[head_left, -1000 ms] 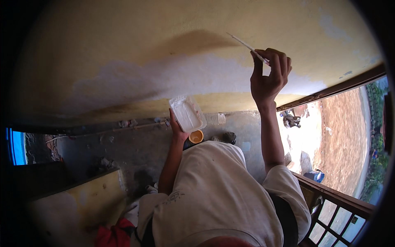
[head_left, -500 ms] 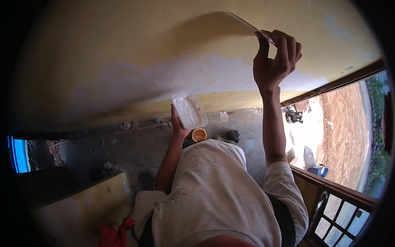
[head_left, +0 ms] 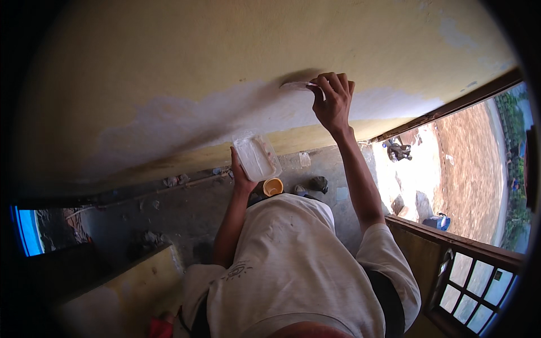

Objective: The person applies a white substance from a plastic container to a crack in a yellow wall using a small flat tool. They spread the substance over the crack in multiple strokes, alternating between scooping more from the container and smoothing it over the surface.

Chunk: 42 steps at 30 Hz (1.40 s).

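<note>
wall [head_left: 169,73]: fills the upper frame, yellow, with a wide pale filled patch running from left of centre toward the right; rough, still looks damp in places.
bench [head_left: 121,287]: lower left, yellowish slab, smeared; I'm not touching it.
floor [head_left: 169,211]: grey concrete, mid left, scattered rubble bits along the wall foot.
left hand [head_left: 242,177]: centre of frame, fingers wrapped around the tub from underneath, thumb along one edge; closed grip, holding it up tilted toward the wall.
tub [head_left: 257,157]: centre, clear rectangular plastic, thin-walled, so I judge it light and flexy, would squash if squeezed hard; best held by the base and rim as I have it. Inside: whitish smeared residue, looks like filler; amount can't tell.
cup [head_left: 273,186]: small orange one on the floor just below the tub; contents can't tell.
blade [head_left: 297,85]: upper centre, thin flat whitish scraper, laid nearly flat on the pale patch; likely stiff but springy, slick if coated, so grip at the near end.
right hand [head_left: 332,101]: upper centre right, arm raised, fingertips pinching the blade's near end, pressed together on it.
doorway [head_left: 451,163]: right, sunlit dirt ground outside.
railing [head_left: 468,270]: lower right, wooden with panes.
</note>
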{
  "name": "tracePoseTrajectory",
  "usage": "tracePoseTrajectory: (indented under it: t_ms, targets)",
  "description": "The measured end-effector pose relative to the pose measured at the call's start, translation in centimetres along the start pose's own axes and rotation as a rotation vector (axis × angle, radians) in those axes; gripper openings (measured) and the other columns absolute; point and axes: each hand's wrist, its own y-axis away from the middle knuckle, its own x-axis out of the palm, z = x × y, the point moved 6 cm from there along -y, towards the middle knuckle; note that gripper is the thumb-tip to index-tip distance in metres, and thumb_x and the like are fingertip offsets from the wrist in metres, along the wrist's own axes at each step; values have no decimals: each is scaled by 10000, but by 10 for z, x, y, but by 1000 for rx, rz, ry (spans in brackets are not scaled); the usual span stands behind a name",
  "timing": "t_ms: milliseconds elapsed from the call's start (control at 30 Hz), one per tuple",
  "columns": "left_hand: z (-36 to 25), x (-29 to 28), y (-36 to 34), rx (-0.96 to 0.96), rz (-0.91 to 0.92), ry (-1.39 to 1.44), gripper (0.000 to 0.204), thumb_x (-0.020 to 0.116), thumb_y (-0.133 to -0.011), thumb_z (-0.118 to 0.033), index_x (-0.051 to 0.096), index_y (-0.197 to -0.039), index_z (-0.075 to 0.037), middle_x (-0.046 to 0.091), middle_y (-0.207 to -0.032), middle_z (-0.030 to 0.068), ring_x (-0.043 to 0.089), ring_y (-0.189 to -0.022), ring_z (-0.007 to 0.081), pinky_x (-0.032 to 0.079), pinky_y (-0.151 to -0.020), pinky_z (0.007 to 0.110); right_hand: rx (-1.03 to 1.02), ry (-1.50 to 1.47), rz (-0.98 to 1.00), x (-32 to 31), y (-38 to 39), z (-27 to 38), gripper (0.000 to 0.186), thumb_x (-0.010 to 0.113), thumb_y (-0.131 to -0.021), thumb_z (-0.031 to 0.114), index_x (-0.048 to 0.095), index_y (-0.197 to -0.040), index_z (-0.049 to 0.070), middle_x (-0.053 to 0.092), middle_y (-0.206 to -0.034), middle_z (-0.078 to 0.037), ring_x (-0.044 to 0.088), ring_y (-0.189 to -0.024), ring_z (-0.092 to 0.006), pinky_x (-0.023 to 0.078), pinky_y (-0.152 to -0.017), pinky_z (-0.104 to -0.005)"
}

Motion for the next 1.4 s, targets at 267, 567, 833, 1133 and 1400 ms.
tracePoseTrajectory:
  t_ms: [267,567,833,1133,1400]
  targets:
    - [-5,7,5,-21,-38,-5,762,365,-961,-679,428,-1448,-97,546,-1372,158,565,-1210,331,433,-1050,543,13,57,-463,-113,-50,1,176,806,-768,72,657,-854,109,630,-860,-18,509,-791,-203,391,-728,-340]
    - [4,3,3,-133,28,-2,762,364,-958,-683,431,-1446,-102,558,-1350,143,575,-1203,330,450,-1039,531,-6,-39,57,15,33,-11,174,751,-752,76,608,-829,136,577,-840,21,522,-818,-208,342,-735,-369]
    - [9,15,6,-148,51,-55,762,349,-962,-679,431,-1448,-98,572,-1333,147,594,-1179,340,484,-991,556,194,-196,-516,-94,-19,-34,200,782,-809,46,602,-896,43,625,-913,-75,583,-802,-234,453,-727,-344]
    - [44,51,7,-205,97,39,750,345,-968,-674,432,-1452,-108,574,-1342,141,604,-1176,324,505,-973,545,1263,-1166,332,-11,161,-18,207,674,-956,229,584,-967,43,571,-668,30,452,-479,-39,315,-416,-222]
    - [88,84,6,-236,77,-55,786,309,-966,-696,427,-1448,-87,563,-1359,129,581,-1219,303,485,-1024,503,672,-642,529,-42,152,-12,200,650,-910,150,545,-954,-14,615,-714,-134,591,-603,-212,460,-560,-348]
